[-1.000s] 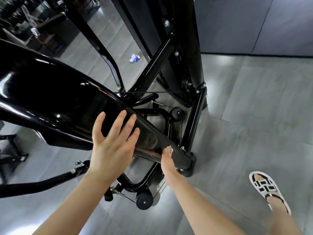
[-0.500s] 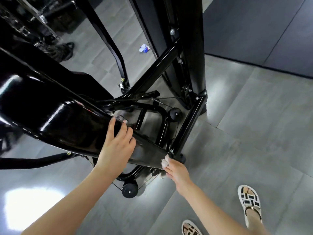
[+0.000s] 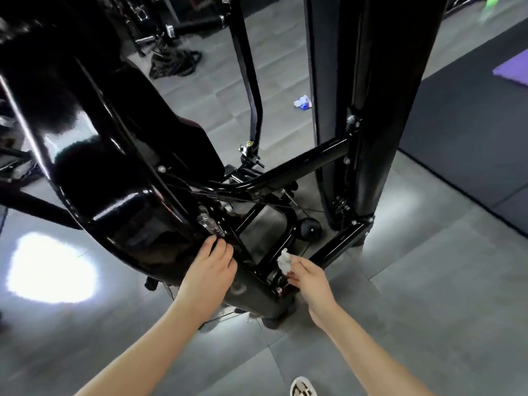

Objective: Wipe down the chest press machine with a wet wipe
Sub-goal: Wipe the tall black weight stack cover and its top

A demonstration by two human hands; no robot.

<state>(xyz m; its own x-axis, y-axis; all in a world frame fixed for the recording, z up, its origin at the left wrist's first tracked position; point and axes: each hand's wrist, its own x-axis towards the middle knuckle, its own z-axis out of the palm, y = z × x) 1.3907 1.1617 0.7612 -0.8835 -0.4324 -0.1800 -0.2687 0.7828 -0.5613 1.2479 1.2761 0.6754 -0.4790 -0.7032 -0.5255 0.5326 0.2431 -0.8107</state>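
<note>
Chest press machine [image 3: 120, 195] fills the left and centre of the head view, a glossy black frame standing on the grey tiled floor [image 3: 428, 281]. Its sloping beam [image 3: 148, 224] has a long axis running from upper left down to lower right. The low end finishes at a bolted joint [image 3: 278, 287] between the two hands. Left hand [image 3: 210, 270] lies on the beam just above that low end, fingers pressed together and bent over the beam's upper edge, gripping it. Right hand [image 3: 310, 281] sits just right of the joint and is the nearer hand to it. Its fingertips pinch the wet wipe [image 3: 284, 260], a small white bunched wad sticking up and away from the person. The wipe lies against or just beside a thin frame tube [image 3: 275, 252] rising from the joint; actual contact cannot be confirmed because of blur. Judgement: the step in hand is wiping the lower joint and its tubes. The surface to clean lies directly ahead of and slightly left of the wipe, so the next stroke likely follows a tube's axis, with the left hand as a brace. Beyond the joint are a black pulley wheel [image 3: 311, 228] and a tall upright column [image 3: 380, 110]. A crumpled white-and-blue packet [image 3: 303, 102] lies on the floor further off, and a sandal [image 3: 303, 388] shows at the bottom edge.
</note>
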